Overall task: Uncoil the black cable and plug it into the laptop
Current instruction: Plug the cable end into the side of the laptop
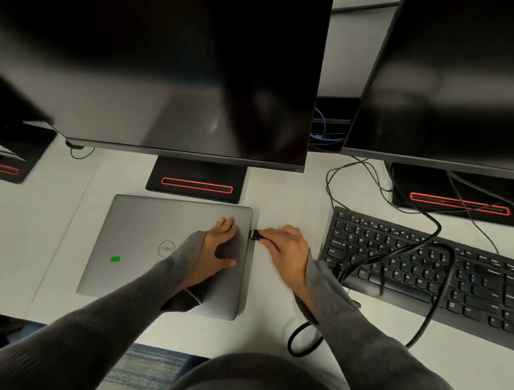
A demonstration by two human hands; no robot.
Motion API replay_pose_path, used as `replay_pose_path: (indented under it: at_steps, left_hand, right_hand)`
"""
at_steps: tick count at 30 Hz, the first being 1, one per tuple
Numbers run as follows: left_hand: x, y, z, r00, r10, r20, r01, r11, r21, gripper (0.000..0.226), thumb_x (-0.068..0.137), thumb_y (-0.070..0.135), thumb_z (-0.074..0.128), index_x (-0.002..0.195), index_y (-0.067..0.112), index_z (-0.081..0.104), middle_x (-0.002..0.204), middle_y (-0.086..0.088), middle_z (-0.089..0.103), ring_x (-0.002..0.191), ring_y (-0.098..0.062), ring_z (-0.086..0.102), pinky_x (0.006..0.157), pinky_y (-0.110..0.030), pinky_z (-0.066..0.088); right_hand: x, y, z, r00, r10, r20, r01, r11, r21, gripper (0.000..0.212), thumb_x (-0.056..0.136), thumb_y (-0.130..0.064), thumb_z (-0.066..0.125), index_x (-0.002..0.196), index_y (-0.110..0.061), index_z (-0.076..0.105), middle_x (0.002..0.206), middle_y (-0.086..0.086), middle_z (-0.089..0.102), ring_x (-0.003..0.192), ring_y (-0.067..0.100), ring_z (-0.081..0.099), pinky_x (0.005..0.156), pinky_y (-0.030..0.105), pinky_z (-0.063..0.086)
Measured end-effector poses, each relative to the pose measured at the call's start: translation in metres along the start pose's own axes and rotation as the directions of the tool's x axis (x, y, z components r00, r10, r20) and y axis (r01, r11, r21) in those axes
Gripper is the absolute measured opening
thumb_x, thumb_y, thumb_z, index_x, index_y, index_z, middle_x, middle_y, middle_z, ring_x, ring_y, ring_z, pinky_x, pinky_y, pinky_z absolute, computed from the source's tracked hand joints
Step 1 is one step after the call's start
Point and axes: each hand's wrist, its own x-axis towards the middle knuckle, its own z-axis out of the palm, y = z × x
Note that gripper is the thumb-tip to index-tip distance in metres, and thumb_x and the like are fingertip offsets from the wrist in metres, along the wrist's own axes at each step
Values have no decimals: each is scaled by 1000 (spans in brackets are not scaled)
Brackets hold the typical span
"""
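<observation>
Both hands work at the laptop's point(165, 249) right edge. Nearest the person, a loop of the black cable point(432, 301) lies on the desk point(269, 334) off the laptop's near right corner, then runs over the keyboard point(473, 282) to the laptop's right. The left hand point(217, 247) lies flat and spread on the closed lid, bracing it. The right hand point(288, 246) pinches the plug point(255, 235), whose tip meets the laptop's side. Plugging in looks like the current step; whether the plug is seated cannot be told. Next calls for a straight, level push while the lid stays pinned. Beyond the laptop stands a monitor point(167, 64).
</observation>
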Motion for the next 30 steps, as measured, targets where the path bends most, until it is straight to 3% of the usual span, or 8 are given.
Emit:
replay_pose_path:
  at_steps: [4,8,12,15,19,22,25,30]
  left_hand:
    - [0,0,-6,999,0,53,-3,998,55,84,84,38,59,147,17,7,158,-1,1,145,-16,8,115,-29,13]
    - [-1,2,-6,997,-8,74,6,1000,31,83,85,31,59,147,17,6,158,-1,0,145,-16,5,115,-29,10]
    - [-6,6,-2,998,-62,25,62,998,-27,94,81,28,64,147,20,-3,159,-6,3,141,-28,23,114,-38,26]
    - [1,9,-5,997,-67,46,63,993,99,99,79,33,66,147,16,-4,158,-8,-9,145,-26,5,116,-39,17]
    - [7,13,-8,990,-111,86,98,985,143,100,78,33,66,147,14,-4,158,-9,-9,146,-24,-1,116,-40,13]
    - [6,12,-7,989,-119,82,107,984,141,100,78,34,66,147,16,-4,158,-7,-8,146,-24,0,116,-40,13]
    - [6,11,-8,990,-118,73,107,984,145,99,78,35,66,147,17,-2,158,-6,-6,146,-23,1,116,-40,13]
    - [7,12,-9,989,-126,82,111,979,171,99,78,35,66,147,17,-3,158,-6,-7,146,-22,0,116,-40,13]
  right_hand:
    - [0,-1,-2,997,46,57,-47,999,16,20,81,-11,73,100,-15,74,86,2,76,81,18,57,75,22,41]
    - [-3,-3,-2,995,78,56,-78,997,-4,19,83,-13,72,102,-15,74,85,3,75,78,24,60,74,25,45]
    - [-10,-8,-5,997,64,34,-64,998,-2,17,83,-10,72,100,-13,74,84,3,76,76,25,59,74,25,42]
    - [-11,-11,-7,997,66,41,-67,998,2,18,85,-11,70,103,-14,73,86,2,76,78,23,58,76,18,33]
    - [-8,-16,-12,997,69,43,-70,998,10,19,84,-7,70,102,-9,73,86,6,76,76,28,59,75,27,38]
    - [-6,-15,-11,997,28,72,-27,999,-19,18,82,-6,71,101,-8,73,86,6,77,71,28,59,75,25,39]
    - [-1,-11,-9,997,21,78,-18,999,-36,18,81,-5,72,99,-6,73,87,6,77,70,29,59,73,35,47]
    - [2,-14,-13,996,21,82,-19,999,-33,17,78,-1,74,94,-4,73,77,10,73,68,31,59,69,39,50]
